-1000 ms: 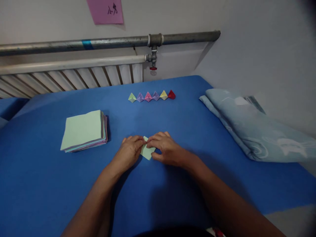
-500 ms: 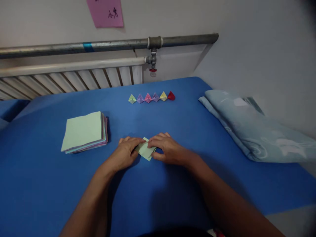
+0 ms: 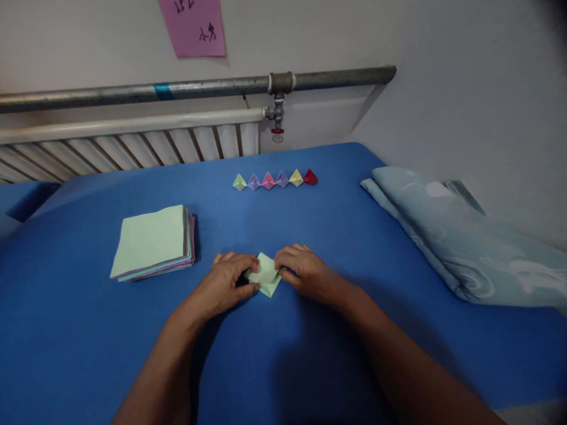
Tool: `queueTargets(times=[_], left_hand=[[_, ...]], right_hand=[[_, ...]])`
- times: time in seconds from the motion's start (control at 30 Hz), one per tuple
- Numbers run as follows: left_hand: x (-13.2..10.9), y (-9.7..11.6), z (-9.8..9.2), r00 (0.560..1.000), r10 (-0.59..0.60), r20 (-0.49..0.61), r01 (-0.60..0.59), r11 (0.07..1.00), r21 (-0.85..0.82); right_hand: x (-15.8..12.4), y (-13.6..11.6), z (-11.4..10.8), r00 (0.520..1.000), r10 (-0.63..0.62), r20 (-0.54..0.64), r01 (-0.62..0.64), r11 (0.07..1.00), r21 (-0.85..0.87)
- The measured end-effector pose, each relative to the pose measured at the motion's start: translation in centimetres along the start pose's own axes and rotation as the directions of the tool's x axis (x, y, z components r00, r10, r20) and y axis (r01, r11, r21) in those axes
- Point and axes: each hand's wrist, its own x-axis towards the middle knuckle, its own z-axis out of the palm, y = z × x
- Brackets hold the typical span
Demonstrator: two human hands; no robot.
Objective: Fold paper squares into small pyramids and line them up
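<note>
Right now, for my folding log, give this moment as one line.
left hand: pinching pale green folded paper square | right hand: pinching same | surface: blue cloth-covered table

We see a matt, pale green paper piece (image 3: 264, 275), creased and smooth, pinched between our bare left hand (image 3: 225, 284) and right hand (image 3: 305, 273) on a blue cloth cover (image 3: 310, 354) with a soft, dull, felt-like look. The stack (image 3: 153, 242) is thin matt paper in pastel sheets, and the six folded shapes (image 3: 274, 179) are the same paper. The pipe (image 3: 177, 90) is dull grey metal, the radiator (image 3: 124, 144) smooth painted metal, the blanket (image 3: 460, 236) soft printed cloth.
</note>
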Motion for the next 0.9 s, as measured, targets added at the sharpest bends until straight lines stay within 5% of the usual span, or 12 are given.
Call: queueTargets(times=[0.9], left_hand=[[0.2, -0.7, 0.6, 0.991, 0.011, -0.13, -0.005, 0.999, 0.044]], right_hand=[[0.1, -0.2, 0.5, 0.991, 0.079, -0.11, -0.073, 0.996, 0.06]])
